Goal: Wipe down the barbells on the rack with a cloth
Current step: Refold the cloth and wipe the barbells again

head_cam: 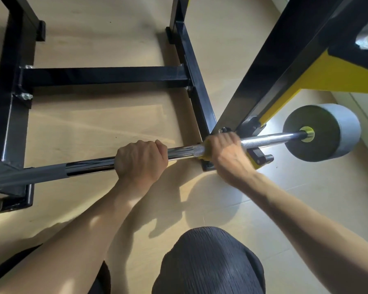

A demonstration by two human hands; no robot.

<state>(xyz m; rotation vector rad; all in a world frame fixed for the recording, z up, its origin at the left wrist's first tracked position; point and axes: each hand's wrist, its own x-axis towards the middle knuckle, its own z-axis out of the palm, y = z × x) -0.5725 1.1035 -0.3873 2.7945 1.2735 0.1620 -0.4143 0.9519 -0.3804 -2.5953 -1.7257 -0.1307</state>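
A chrome barbell (89, 166) runs across the view from lower left to right, resting on the black and yellow rack (270, 85). At its right end sits a grey weight plate (327, 132) with a yellow collar. My left hand (140, 160) grips the bar's smooth middle with curled fingers. To its right, my right hand (227, 151) wraps a yellow cloth (206, 151) round the knurled part of the bar, beside the rack's upright. Only a strip of the cloth shows under the fingers, and the hand is blurred.
The rack's black base frame (106, 76) lies on the pale wooden floor (102, 124) beyond the bar. A yellow hook with a black knob (261, 159) sticks out under the bar at the right. My knee in dark ribbed cloth (208, 264) is at the bottom.
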